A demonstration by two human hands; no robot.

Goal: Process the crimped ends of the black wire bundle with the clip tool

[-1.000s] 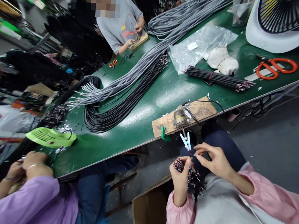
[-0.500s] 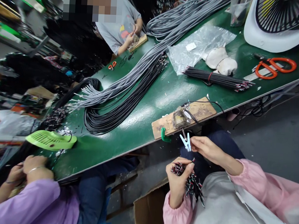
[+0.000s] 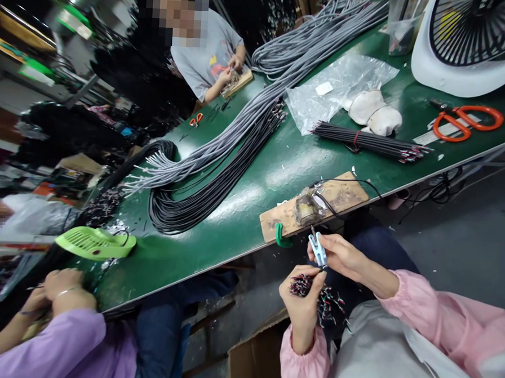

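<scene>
My left hand (image 3: 301, 296) is closed around a bundle of short black cables (image 3: 326, 308) with stripped red, white and green wire ends. One cable end stands out between thumb and forefinger. In my right hand (image 3: 338, 252) is a light blue clip (image 3: 317, 250) that looks like a clothespin, pinched between the fingers. Its lower end is close to the wire end at my left thumb; whether they touch I cannot tell. Just above the clip, a thin metal tip (image 3: 313, 230) sticks out from a stained wooden board (image 3: 345, 191) at the table edge.
On the green table (image 3: 234, 210) lie grey cables (image 3: 239, 126), black cables (image 3: 209, 201), a tied wire bundle (image 3: 369, 141), orange-handled scissors (image 3: 454, 132) and a plastic bag (image 3: 316, 102). A white fan (image 3: 444, 80) stands at right. A co-worker in purple (image 3: 67, 337) sits at left, another person opposite.
My right hand has brought the clip slightly down, away from the metal tip and toward the wire end at my left thumb. My left hand keeps its hold. The view has shifted slightly.
</scene>
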